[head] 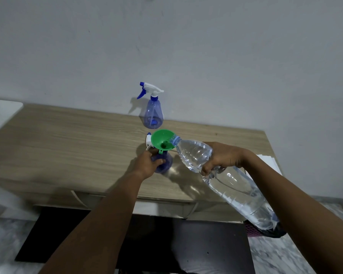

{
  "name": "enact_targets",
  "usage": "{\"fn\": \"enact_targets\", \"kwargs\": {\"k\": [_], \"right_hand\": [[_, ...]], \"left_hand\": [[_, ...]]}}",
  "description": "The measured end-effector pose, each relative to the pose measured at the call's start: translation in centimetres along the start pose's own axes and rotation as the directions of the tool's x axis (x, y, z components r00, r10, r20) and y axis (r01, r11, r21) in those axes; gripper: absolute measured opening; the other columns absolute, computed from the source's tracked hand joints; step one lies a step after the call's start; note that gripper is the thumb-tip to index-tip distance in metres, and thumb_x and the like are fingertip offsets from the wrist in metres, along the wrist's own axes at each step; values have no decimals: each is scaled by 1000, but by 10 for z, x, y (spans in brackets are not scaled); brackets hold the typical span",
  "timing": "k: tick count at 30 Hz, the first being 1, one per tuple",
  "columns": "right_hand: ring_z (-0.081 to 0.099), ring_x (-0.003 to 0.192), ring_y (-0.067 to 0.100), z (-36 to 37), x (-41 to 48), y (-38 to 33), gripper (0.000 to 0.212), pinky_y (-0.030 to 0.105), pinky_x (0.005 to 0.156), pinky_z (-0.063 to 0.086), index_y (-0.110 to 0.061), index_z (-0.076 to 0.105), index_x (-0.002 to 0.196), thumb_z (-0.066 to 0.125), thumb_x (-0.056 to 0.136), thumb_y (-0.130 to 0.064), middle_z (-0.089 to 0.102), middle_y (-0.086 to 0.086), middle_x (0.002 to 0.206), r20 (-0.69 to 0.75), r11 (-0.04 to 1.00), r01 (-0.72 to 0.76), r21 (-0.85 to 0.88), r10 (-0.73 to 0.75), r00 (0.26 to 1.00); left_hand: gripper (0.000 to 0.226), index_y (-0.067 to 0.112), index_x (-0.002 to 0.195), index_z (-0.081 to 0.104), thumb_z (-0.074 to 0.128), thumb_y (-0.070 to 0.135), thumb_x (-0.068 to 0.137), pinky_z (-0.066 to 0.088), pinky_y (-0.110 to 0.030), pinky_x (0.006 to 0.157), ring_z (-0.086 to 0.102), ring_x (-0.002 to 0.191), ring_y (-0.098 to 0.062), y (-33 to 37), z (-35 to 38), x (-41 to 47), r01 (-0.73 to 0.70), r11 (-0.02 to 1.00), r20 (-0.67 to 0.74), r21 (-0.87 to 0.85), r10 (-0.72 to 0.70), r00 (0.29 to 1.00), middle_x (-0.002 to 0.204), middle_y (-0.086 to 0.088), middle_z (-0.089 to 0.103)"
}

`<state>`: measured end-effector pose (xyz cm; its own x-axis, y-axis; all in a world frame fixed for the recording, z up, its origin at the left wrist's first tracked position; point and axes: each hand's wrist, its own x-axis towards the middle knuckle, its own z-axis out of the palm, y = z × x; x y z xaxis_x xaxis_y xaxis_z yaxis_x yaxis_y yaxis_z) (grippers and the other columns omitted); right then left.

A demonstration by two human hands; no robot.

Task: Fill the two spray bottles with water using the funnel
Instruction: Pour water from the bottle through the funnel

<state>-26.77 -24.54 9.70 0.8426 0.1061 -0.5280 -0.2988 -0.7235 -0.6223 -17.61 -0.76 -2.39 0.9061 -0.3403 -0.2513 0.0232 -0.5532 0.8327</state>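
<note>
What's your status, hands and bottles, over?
Left hand grips near spray bottle, green funnel on its neck. Right hand holds water bottle tilted, mouth at funnel rim. Capped far spray bottle stands apart. Nothing blocking.

A light wood-grain desk stands against a grey wall. At its back edge, close to the wall, a blue spray bottle stands upright with a white-and-blue trigger head fitted. Nearer the front stands a second blue spray bottle with no head on; a loose trigger head lies just beside it. White paper lies at the desk's right edge.
</note>
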Motion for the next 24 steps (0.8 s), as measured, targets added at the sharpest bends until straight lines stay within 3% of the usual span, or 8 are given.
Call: {"fn": "enact_targets", "kwargs": {"k": [4, 11, 15, 21, 24], "right_hand": [[66, 74, 12, 0, 0, 2, 61, 34, 67, 59, -27, 58, 124, 85, 70, -18, 74, 14, 97, -7, 1000, -3, -5, 3, 1000], [67, 77, 15, -1, 0, 3, 65, 39, 70, 60, -22, 58, 128, 84, 69, -20, 72, 19, 102, 8, 1000, 1, -4, -1, 1000], [67, 74, 14, -2, 0, 1, 63, 37, 69, 58, -26, 58, 127, 84, 70, -19, 75, 14, 94, 14, 1000, 3, -2, -3, 1000], [67, 75, 14, -2, 1, -1, 58, 39, 71, 60, -18, 62, 124, 83, 71, -19, 75, 10, 88, 20, 1000, -9, -27, 10, 1000], [67, 74, 13, -2, 1, -1, 53, 38, 71, 59, -17, 63, 121, 83, 72, -18, 74, 4, 83, 19, 999, -16, -35, 17, 1000]], "left_hand": [[39, 11, 127, 64, 73, 12, 89, 39, -23, 81, 63, 101, -22, 1, 0, 0, 9, 999, 2, -36, -9, 1000, 106, -6, 69], [39, 10, 128, 63, 71, 12, 90, 37, -20, 78, 62, 103, -22, 3, -1, -3, 12, 1000, 9, -27, -12, 1000, 106, -6, 68], [40, 11, 130, 62, 70, 12, 91, 35, -18, 78, 55, 97, -15, 5, -2, -5, 14, 1000, 14, -9, -14, 1000, 107, -4, 65], [40, 9, 125, 62, 74, 11, 88, 41, -25, 84, 63, 108, -25, 4, -3, -5, 22, 999, 8, -46, -21, 1000, 108, -5, 68], [38, 8, 126, 63, 72, 10, 89, 38, -21, 78, 60, 99, -20, 7, -3, -7, 20, 999, 10, -32, -19, 1000, 107, -7, 68]]}}
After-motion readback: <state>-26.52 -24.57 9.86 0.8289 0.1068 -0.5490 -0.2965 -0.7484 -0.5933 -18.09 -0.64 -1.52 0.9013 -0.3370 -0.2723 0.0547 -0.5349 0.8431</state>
